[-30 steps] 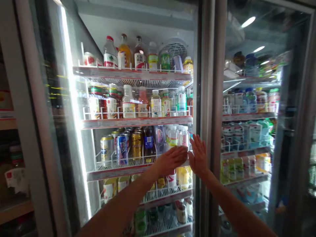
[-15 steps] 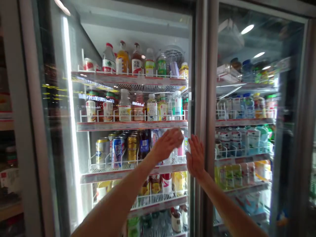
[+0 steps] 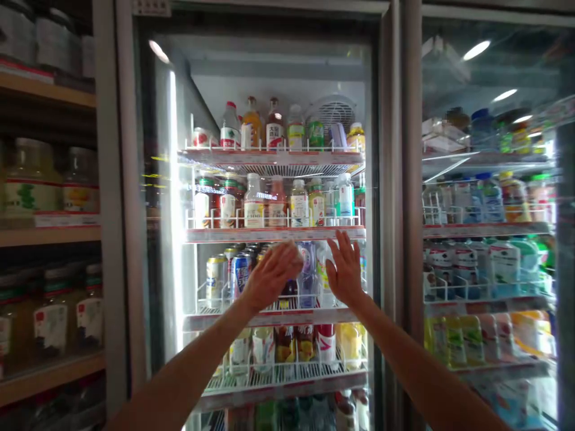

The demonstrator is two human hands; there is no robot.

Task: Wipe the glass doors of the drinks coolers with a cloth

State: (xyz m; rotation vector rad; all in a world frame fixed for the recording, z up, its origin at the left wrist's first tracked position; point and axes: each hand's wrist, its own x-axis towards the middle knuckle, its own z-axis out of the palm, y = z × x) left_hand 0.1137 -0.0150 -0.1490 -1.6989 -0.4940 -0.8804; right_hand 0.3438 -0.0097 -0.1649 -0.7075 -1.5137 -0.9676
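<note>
My left hand (image 3: pixel 268 278) is stretched out in front of the cooler's glass door (image 3: pixel 164 251), its fingers lying over a pale cloth-like wad (image 3: pixel 294 254). The wad is blurred and mostly hidden under the fingers. To the right of it, my right hand (image 3: pixel 345 269) is held up with its fingers spread and nothing in them. Its palm faces the glass, and I cannot tell whether it touches. Behind the glass stand cans (image 3: pixel 216 278) and bottles (image 3: pixel 299 203) on wire-fronted shelves (image 3: pixel 274 234).
At the left, wooden shelves (image 3: pixel 49 236) hold bottled drinks (image 3: pixel 51 320). A metal door frame (image 3: pixel 390 179) runs upright to the right of my hands. Beyond it, a second glass-fronted cooler (image 3: pixel 487 230) holds more drinks. Ceiling lights reflect in the glass.
My left hand has moved left and slightly down across the glass with the wad. My right hand has shifted left, off the door frame's edge. The view has turned left.
</note>
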